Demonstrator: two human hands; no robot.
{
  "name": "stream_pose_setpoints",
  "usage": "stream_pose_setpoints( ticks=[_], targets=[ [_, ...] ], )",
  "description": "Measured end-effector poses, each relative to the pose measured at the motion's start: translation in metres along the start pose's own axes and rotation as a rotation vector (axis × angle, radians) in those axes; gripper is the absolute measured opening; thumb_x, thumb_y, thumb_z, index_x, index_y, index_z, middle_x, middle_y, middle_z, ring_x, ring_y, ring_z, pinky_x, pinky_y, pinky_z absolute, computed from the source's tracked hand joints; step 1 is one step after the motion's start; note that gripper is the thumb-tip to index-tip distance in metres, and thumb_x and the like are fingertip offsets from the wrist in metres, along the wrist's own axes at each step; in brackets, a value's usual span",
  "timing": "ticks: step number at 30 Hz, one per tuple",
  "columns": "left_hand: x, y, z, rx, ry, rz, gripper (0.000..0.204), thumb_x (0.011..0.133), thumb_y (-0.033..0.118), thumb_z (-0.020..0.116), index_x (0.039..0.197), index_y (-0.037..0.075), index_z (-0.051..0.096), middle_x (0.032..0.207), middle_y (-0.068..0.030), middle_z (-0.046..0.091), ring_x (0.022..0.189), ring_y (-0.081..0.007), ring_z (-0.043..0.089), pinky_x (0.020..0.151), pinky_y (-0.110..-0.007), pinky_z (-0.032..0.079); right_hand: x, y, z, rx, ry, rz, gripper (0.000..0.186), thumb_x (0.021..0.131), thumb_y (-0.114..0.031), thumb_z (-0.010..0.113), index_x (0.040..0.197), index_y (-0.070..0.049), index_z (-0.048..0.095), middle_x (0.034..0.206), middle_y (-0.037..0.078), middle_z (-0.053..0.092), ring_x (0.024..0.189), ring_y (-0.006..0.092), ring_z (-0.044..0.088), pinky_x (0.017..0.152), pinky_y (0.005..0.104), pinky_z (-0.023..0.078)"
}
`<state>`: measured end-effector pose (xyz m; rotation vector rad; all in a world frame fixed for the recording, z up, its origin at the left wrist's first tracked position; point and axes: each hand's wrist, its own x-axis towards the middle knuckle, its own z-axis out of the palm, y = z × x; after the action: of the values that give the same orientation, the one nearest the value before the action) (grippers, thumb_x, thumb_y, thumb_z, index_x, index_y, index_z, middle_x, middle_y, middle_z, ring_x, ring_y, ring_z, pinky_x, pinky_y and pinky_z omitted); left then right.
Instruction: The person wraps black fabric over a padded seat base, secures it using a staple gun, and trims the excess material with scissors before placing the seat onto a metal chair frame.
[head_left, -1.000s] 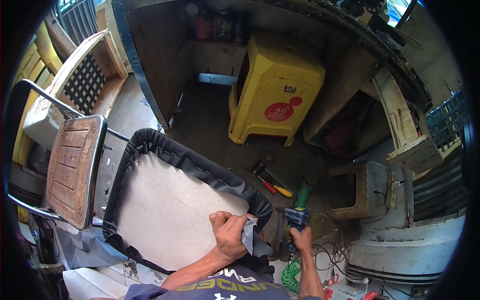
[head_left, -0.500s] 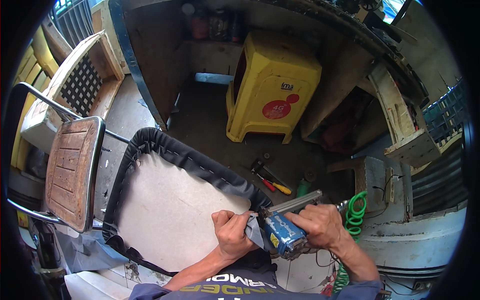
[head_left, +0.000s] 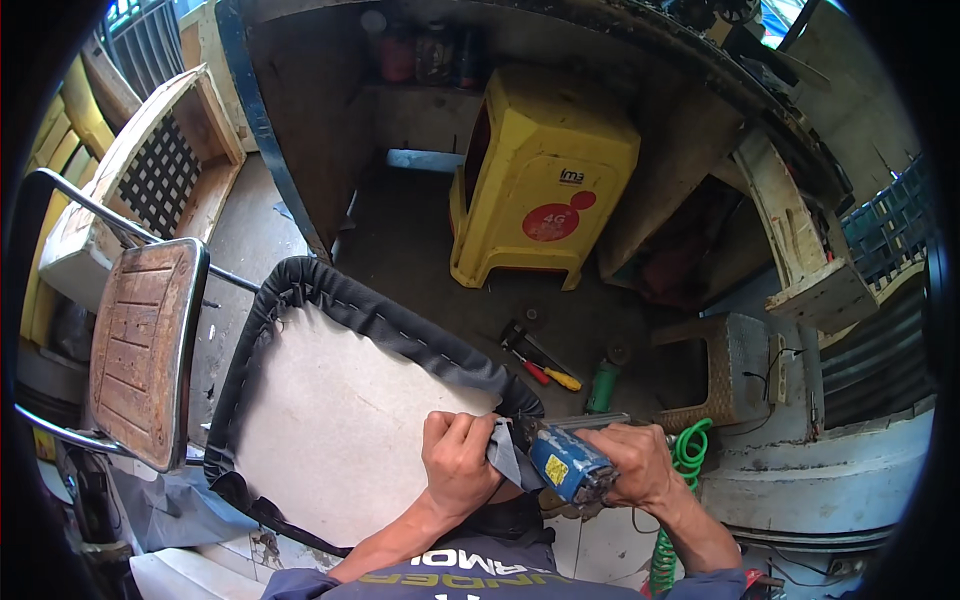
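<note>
A chair seat pad lies with its pale underside board [head_left: 330, 400] facing up. Black upholstery cover [head_left: 400, 340] wraps its rim in gathered folds, with a line of staples along it. At the near right corner, my left hand [head_left: 458, 455] is closed on the cover's loose edge, whose grey backing [head_left: 508, 460] shows beside the fingers. My right hand [head_left: 640, 465] grips a blue pneumatic staple gun [head_left: 568, 466]. The gun's nose is by the cover at that corner, next to my left hand; whether it touches is hidden. A green coiled air hose [head_left: 690, 452] hangs beside my right wrist.
A metal-framed chair with a worn brown seat [head_left: 145, 350] stands at left, near a wooden frame with black webbing [head_left: 160, 180]. Ahead is a yellow plastic stool [head_left: 550, 180]. A hammer [head_left: 520, 345], a yellow-handled screwdriver [head_left: 563, 380] and a green tool [head_left: 602, 385] lie on the floor.
The staple gun has tilted, its magazine rail now lower and seen more edge-on. My right hand has shifted slightly down and left. My left hand keeps its hold with a small shift.
</note>
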<state>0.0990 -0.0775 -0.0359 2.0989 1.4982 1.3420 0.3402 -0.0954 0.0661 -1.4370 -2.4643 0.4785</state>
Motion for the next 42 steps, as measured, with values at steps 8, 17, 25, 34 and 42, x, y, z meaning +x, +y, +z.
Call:
stream_pose_setpoints(
  ticks=[8, 17, 25, 34, 42],
  targets=[
    [0.006, -0.008, -0.007, 0.055, -0.042, 0.050, 0.016, 0.085, 0.017, 0.086, 0.091, 0.006, 0.077, 0.071, -0.0047, 0.062, 0.067, -0.0244, 0.052, 0.060, -0.037, 0.042, -0.017, -0.007, 0.021, 0.078, 0.088, 0.059, 0.054, 0.064, -0.020, 0.089, 0.114, -0.007, 0.073, 0.087, 0.011, 0.077, 0.080, 0.0321, 0.076, 0.067, 0.0416, 0.060],
    [0.019, -0.012, -0.023, 0.021, -0.167, 0.001, 0.026, 0.081, 0.030, 0.092, 0.093, 0.010, 0.080, 0.066, -0.0035, 0.064, 0.058, -0.0219, 0.056, 0.052, -0.035, 0.041, -0.035, -0.023, 0.038, 0.167, 0.126, 0.141, 0.059, 0.067, -0.028, 0.092, 0.116, -0.002, 0.073, 0.096, 0.015, 0.079, 0.085, 0.0352, 0.078, 0.073, 0.0425, 0.063],
    [0.021, -0.013, -0.023, 0.006, -0.173, -0.023, 0.025, 0.082, 0.030, 0.091, 0.093, 0.010, 0.080, 0.068, -0.0044, 0.066, 0.058, -0.0228, 0.059, 0.053, -0.035, 0.044, -0.036, -0.029, 0.049, 0.264, 0.188, 0.162, 0.056, 0.068, -0.028, 0.092, 0.114, -0.001, 0.074, 0.095, 0.019, 0.078, 0.085, 0.0368, 0.078, 0.075, 0.0424, 0.063],
    [0.020, -0.015, -0.021, 0.014, -0.166, -0.005, 0.023, 0.083, 0.030, 0.089, 0.095, 0.012, 0.080, 0.067, -0.0027, 0.064, 0.058, -0.0211, 0.058, 0.052, -0.035, 0.043, -0.043, -0.036, 0.055, 0.245, 0.127, 0.180, 0.058, 0.069, -0.027, 0.091, 0.115, 0.003, 0.073, 0.095, 0.018, 0.078, 0.084, 0.0369, 0.077, 0.075, 0.0431, 0.062],
    [0.019, -0.017, -0.019, 0.007, -0.150, 0.022, 0.021, 0.086, 0.030, 0.086, 0.096, 0.013, 0.079, 0.066, -0.0019, 0.063, 0.059, -0.0203, 0.060, 0.051, -0.035, 0.044, -0.049, -0.045, 0.063, 0.254, 0.079, 0.177, 0.061, 0.066, -0.024, 0.092, 0.118, 0.001, 0.072, 0.092, 0.017, 0.077, 0.085, 0.0360, 0.077, 0.075, 0.0432, 0.061]
  ],
)
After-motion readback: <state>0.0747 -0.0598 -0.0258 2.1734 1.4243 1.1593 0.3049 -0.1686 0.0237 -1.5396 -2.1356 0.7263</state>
